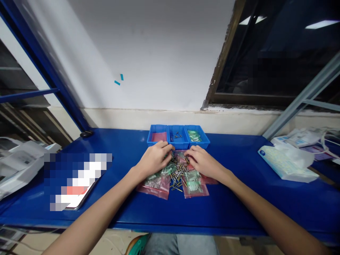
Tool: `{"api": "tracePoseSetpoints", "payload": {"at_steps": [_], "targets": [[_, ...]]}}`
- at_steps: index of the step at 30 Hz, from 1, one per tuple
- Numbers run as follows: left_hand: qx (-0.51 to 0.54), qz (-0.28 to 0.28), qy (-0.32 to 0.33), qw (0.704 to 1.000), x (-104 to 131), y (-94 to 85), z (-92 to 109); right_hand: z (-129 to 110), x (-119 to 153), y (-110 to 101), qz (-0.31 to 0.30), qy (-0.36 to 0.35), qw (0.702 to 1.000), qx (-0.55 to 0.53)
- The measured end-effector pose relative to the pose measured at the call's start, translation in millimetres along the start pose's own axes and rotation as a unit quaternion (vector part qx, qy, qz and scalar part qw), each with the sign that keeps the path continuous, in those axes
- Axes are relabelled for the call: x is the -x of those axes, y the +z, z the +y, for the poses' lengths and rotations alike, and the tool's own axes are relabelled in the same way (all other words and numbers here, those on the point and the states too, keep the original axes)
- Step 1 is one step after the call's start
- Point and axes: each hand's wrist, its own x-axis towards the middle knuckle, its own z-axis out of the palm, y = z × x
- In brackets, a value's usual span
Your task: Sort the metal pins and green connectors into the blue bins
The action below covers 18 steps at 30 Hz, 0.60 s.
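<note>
My left hand (158,154) rests at the left of a loose heap of thin metal pins (176,174), fingers bent, thumb apart from them. My right hand (202,159) reaches in from the other side, its curved fingers at the heap's upper right. Nothing shows in either grasp, though the fingertips are partly hidden. Around the heap lie a pink plastic bag (156,190) on the left, another pink bag (198,192) on the right, and small clear-green packets (193,180). Just beyond stand three joined blue bins: a left bin (152,144), a middle bin (182,145) and a right bin (199,145).
Pink material lies in the left bin, a few pins in the middle, green packets in the right. A phone-like device (79,198), partly blurred, lies on the blue table (164,214). A tissue pack (284,166) sits far right. Shelf posts flank the wall.
</note>
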Motion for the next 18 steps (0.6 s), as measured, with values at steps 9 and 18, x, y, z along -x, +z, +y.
{"api": "tracePoseSetpoints", "payload": {"at_steps": [9,18], "targets": [[0.025,-0.019,0.025,0.999,1.1,7.0,-1.8,0.4,-4.8,-7.3,-0.032,-0.068,0.996,0.037],[0.146,0.036,0.004,0.989,-0.9,2.9,2.3,3.7,-17.1,-11.0,-0.065,-0.111,0.980,0.153]]}}
